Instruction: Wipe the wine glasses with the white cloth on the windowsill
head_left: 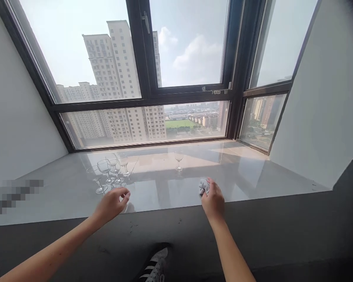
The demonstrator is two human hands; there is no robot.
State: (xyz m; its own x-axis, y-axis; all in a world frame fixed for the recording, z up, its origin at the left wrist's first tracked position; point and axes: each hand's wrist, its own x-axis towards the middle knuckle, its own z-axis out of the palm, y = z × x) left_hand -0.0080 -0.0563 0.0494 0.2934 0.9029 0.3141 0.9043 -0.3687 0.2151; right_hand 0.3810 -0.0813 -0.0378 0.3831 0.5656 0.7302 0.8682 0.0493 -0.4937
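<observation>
My right hand (214,199) grips a crumpled light grey cloth (204,186) against the front part of the glossy windowsill (164,196). Over the sill's front edge hovers my left hand (113,201), its fingers bent and the thumb apart from them, with nothing visible between. Just beyond it stand several clear stemmed wine glasses (106,167) in a close group, upright. A single wine glass (179,158) stands apart from them, farther back and between my two hands.
A dark-framed window (147,102) rises behind the sill, with a handle (146,21) on its sash. White walls (317,102) close in on both sides. Below the sill's front edge is a dark wall face, and a shoe (155,264) shows at the bottom.
</observation>
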